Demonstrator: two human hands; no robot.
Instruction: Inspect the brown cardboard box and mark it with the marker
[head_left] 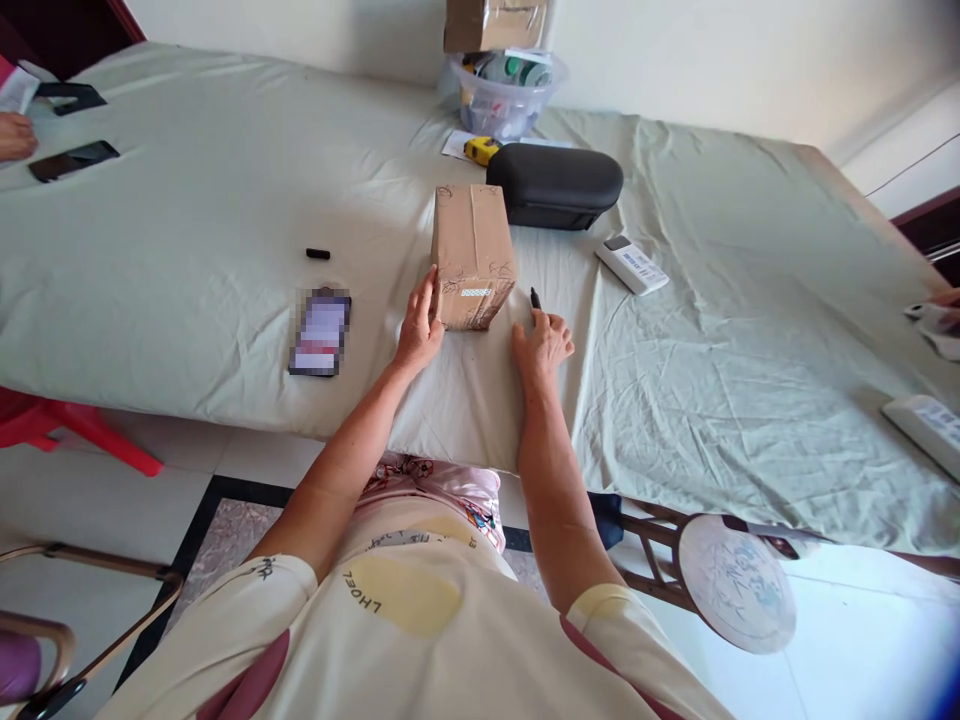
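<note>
A brown cardboard box stands on the cloth in front of me, with dark scribbles near its corners and a small pale printed patch on its near side. My left hand grips the box's near left corner, fingers along the left side and thumb by the near side. To the right of the box, apart from it, my right hand is closed around a black marker pen, whose dark end points away from me. A small black cap lies left of the box.
Behind the box are a black hard case, a yellow tape measure and a filled plastic tub. A phone lies left, a white device right. Another person's hand shows at far left. A stool stands below right.
</note>
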